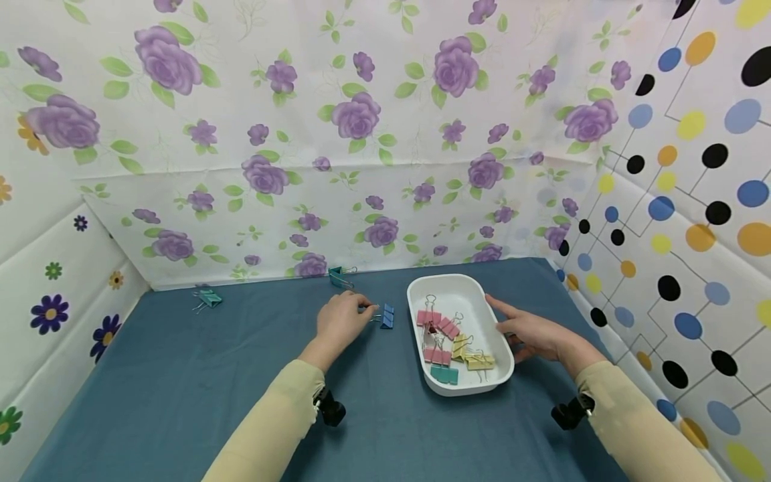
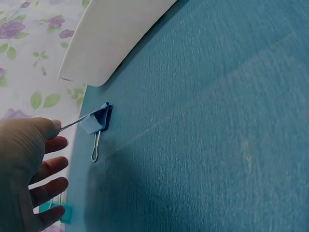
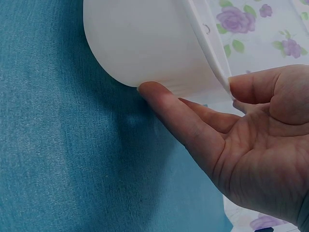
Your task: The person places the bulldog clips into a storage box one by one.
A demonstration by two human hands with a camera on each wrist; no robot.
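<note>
My left hand point(image 1: 343, 320) pinches one wire handle of a blue binder clip point(image 1: 387, 316) between thumb and forefinger. In the left wrist view the blue clip point(image 2: 99, 119) is tilted at the table surface, its other wire handle pointing down; the remaining fingers are spread. My right hand point(image 1: 536, 335) holds the right side of a white plastic tray point(image 1: 501, 358). In the right wrist view the thumb is at the tray's rim point(image 3: 212, 63) and a finger reaches its lower edge. Inside the tray lie pink binder clips point(image 1: 437, 356), yellow binder clips point(image 1: 479, 362) and a teal binder clip point(image 1: 444, 375).
Behind my left hand a teal binder clip point(image 1: 340, 277) lies at the table's back edge. Another teal clip point(image 1: 209, 298) lies at the far left. Blue cloth covers the table point(image 1: 199, 375), and patterned sheets point(image 1: 265, 221) stand at the back and both sides.
</note>
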